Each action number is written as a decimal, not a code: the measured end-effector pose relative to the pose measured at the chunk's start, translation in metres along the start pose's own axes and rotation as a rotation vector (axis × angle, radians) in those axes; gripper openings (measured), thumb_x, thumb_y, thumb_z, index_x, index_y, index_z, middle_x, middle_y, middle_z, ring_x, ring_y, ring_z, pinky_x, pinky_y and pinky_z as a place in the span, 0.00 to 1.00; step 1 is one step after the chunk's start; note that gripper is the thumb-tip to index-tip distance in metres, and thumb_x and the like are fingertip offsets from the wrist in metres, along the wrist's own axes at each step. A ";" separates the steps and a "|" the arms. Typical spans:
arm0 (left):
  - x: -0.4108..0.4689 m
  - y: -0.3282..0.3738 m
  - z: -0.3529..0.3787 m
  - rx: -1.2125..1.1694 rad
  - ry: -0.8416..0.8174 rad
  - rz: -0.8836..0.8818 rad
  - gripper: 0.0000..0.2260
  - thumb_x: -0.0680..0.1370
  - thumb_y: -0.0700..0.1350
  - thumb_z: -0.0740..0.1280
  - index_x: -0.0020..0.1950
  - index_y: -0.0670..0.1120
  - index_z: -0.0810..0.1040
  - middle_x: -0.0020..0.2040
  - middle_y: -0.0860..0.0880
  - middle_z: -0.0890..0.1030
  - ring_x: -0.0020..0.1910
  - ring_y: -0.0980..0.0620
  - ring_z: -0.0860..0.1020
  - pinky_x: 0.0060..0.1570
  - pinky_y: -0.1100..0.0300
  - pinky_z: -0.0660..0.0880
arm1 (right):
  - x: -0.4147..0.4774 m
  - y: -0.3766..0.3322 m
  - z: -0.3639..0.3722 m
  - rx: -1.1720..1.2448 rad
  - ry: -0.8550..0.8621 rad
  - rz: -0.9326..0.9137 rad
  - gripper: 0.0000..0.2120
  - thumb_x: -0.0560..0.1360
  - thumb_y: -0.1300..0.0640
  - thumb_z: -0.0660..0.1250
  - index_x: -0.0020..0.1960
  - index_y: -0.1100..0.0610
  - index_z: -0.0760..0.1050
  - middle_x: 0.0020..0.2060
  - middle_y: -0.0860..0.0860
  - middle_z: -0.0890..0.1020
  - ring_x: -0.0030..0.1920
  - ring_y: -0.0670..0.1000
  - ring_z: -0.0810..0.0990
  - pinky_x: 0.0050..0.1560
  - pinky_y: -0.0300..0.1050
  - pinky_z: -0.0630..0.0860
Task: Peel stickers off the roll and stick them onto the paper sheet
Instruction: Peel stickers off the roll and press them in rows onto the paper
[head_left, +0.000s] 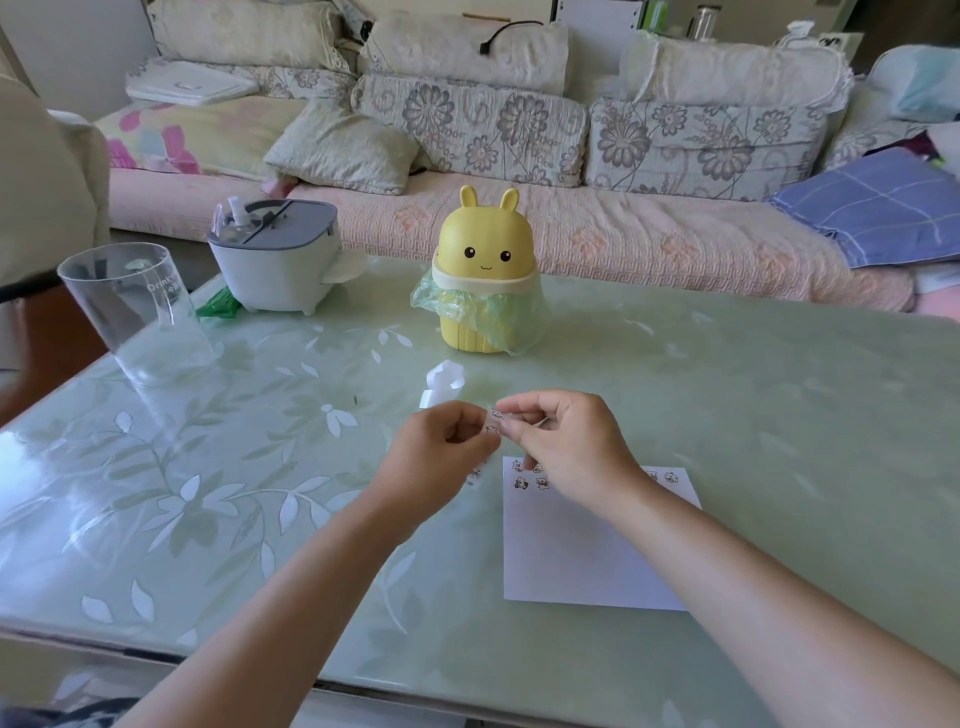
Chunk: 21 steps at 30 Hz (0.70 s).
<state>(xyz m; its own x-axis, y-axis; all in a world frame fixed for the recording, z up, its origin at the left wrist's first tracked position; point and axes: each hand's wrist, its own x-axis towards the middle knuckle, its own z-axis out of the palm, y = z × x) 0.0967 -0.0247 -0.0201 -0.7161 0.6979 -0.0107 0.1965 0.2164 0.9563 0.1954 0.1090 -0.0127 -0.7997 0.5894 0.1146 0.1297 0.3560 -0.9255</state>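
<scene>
A white paper sheet (582, 545) lies on the green glass table, with several small cartoon stickers (530, 480) along its top edge. Above the table, left of the sheet's top corner, my left hand (441, 447) and my right hand (561, 441) meet fingertip to fingertip. Both pinch a thin clear sticker strip (493, 422) printed with small figures. The strip's lower end hangs below my left hand. My right hand hides part of the sheet's top row.
A crumpled piece of white backing (444, 382) lies just beyond my hands. Farther back stand a yellow rabbit-shaped bin (485, 275) with a green bag, a grey-and-white appliance (275, 260) and a clear plastic jug (135, 312). A sofa runs behind the table.
</scene>
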 end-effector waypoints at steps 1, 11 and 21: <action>0.000 0.000 0.000 -0.023 0.009 -0.001 0.02 0.76 0.43 0.70 0.44 0.49 0.82 0.32 0.49 0.77 0.32 0.55 0.73 0.36 0.60 0.70 | 0.000 0.000 -0.001 -0.011 -0.004 -0.006 0.07 0.74 0.57 0.75 0.50 0.48 0.84 0.40 0.47 0.85 0.28 0.46 0.79 0.34 0.37 0.76; 0.001 -0.005 -0.003 0.077 -0.018 0.063 0.04 0.77 0.44 0.70 0.43 0.52 0.83 0.32 0.49 0.73 0.30 0.53 0.67 0.33 0.61 0.65 | 0.000 0.003 -0.010 -0.301 -0.049 -0.193 0.04 0.74 0.54 0.74 0.48 0.47 0.86 0.37 0.45 0.80 0.31 0.43 0.74 0.36 0.34 0.71; 0.001 -0.005 -0.004 0.314 0.021 0.150 0.04 0.77 0.46 0.69 0.44 0.53 0.82 0.29 0.59 0.76 0.28 0.60 0.71 0.30 0.69 0.66 | -0.003 0.002 -0.012 -0.195 -0.005 -0.095 0.06 0.77 0.55 0.71 0.44 0.46 0.85 0.27 0.40 0.80 0.27 0.48 0.74 0.31 0.36 0.71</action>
<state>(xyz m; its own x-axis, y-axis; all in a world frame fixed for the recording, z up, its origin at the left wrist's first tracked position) 0.0927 -0.0278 -0.0242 -0.6764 0.7244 0.1327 0.4951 0.3139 0.8102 0.2052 0.1163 -0.0106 -0.8167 0.5430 0.1954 0.1642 0.5433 -0.8233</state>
